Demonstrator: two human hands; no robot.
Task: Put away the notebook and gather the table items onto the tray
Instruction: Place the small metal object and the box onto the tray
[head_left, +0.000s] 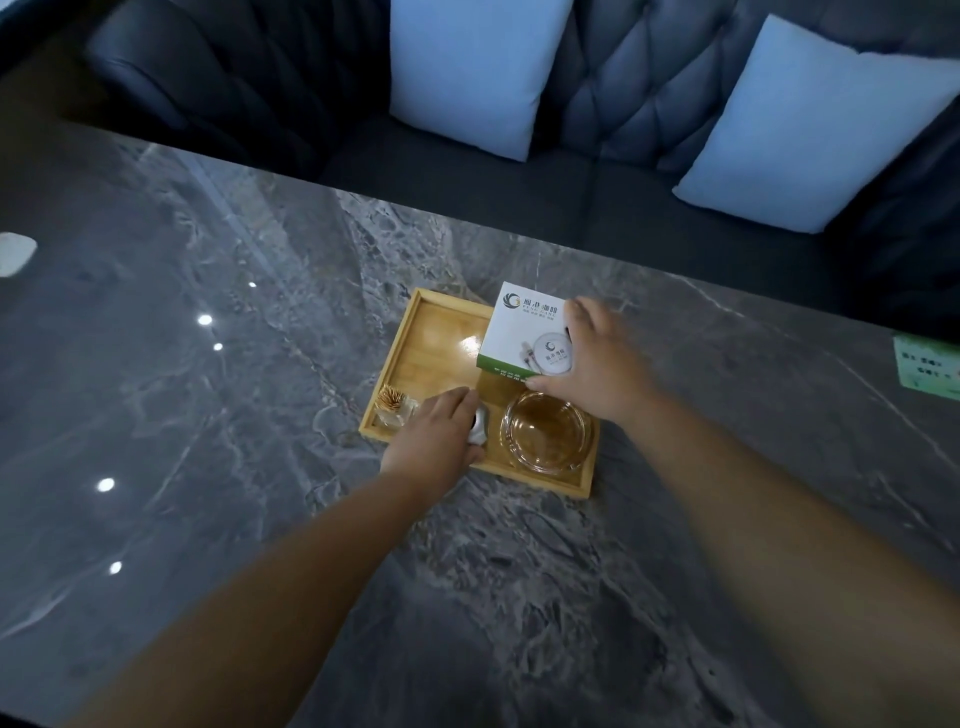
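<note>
Right hand (592, 358) is gripping white box (524, 327) over wooden tray (415, 358); left hand (436, 441) is closing on small silver object (479, 428) beside glass ashtray (545, 431).

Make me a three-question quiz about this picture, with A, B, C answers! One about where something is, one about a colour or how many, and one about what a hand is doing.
1. Where is the glass ashtray?
A. on the tray's near right part
B. on the sofa
C. on the bare table, far from the tray

2. How many cushions are on the sofa?
A. one
B. two
C. four

3. What is the right hand doing?
A. resting flat on the table
B. holding a cushion
C. gripping the white box

Answers:
1 A, the ashtray sits inside the wooden tray, by its near right corner.
2 B, one pale cushion stands at centre and another cushion at right.
3 C, its fingers and thumb wrap the box edges over the tray's far right corner.
</note>
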